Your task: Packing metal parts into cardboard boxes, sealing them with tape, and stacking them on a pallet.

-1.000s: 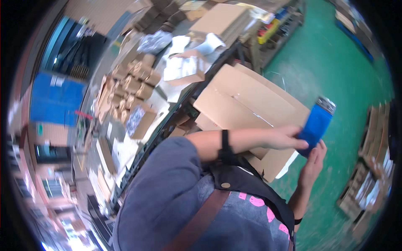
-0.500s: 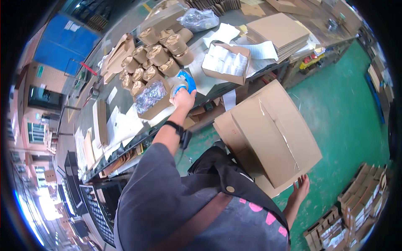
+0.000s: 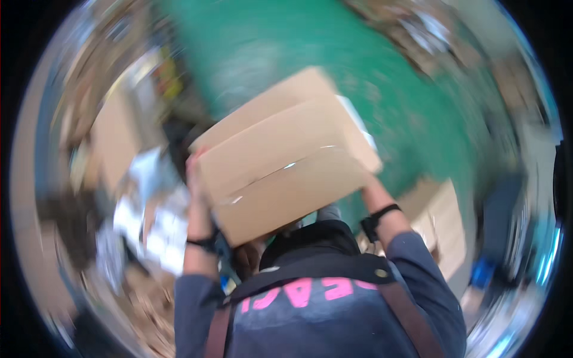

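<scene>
Box [image 3: 280,161] is right in front of me, between my two hands, so it lies inward from both sets of fingers. Long axis slants: left end nearer my body, right end farther out. Left hand [image 3: 194,170] is on the left end, fingers bent around the edge, part closed, with hold of the cardboard. Right hand [image 3: 368,181] is at the near right corner; most of its fingers are hidden behind the box, so can't tell how far closed. Neither hand is clearly nearer, both are at the box. Shiny seam [image 3: 289,165] runs roughly along the long axis.

Surface: green floor [image 3: 412,128] shows beyond the box and to its right; can't see the underside. White sheet [image 3: 357,122] pokes out past the right end. Room: white papers [image 3: 167,235] and flat cardboard [image 3: 116,134] left, another carton [image 3: 446,221] lower right. Edges badly blurred.
</scene>
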Tool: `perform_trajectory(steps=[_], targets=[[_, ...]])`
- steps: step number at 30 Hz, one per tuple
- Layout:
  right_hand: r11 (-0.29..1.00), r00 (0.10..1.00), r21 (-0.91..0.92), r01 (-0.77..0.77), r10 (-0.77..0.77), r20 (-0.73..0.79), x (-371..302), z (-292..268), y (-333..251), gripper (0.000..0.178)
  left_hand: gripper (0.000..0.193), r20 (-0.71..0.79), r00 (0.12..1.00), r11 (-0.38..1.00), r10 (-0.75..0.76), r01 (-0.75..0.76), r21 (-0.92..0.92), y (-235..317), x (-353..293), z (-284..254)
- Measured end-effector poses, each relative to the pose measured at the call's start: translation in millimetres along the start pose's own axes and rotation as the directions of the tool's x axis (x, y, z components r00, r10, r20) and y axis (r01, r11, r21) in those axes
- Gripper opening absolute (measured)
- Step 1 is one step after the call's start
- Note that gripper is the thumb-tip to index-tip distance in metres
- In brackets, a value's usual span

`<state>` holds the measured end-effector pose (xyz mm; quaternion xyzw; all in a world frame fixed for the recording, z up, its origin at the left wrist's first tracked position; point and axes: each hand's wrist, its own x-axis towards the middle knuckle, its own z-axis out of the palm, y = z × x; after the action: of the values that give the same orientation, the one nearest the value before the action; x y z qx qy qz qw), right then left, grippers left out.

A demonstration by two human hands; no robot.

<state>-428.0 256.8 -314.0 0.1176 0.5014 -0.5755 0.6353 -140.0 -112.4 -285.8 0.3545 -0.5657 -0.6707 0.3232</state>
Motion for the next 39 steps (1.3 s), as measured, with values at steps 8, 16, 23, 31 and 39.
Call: perform_trajectory(steps=[8,16,23,31,39], targets=[[0.965,0.887,0.243,0.096,0.028,-0.461,-19,-6,122,0.068,0.059,0.461,0.76,0.868,-0.458,0.495,0.046,49,-8,69],[0.987,0.839,0.102,0.125,-0.05,-0.542,27,-12,141,0.063,0.069,0.6,0.608,0.786,-0.52,0.615,0.059,36,15,45],[0.997,0.854,0.071,0.0,0.037,-0.518,-31,-44,164,0.055,0.054,0.425,0.71,0.813,-0.562,0.57,0.122,59,-72,125],[0.988,0.878,0.086,0.125,-0.07,-0.473,-216,-167,257,0.048,0.059,0.631,0.553,0.791,-0.544,0.589,0.166,29,-257,254],[0.954,0.811,0.155,0.257,-0.125,-0.572,-412,-301,408,0.05,0.066,0.862,0.254,0.803,-0.44,0.54,0.251,33,-444,426]])
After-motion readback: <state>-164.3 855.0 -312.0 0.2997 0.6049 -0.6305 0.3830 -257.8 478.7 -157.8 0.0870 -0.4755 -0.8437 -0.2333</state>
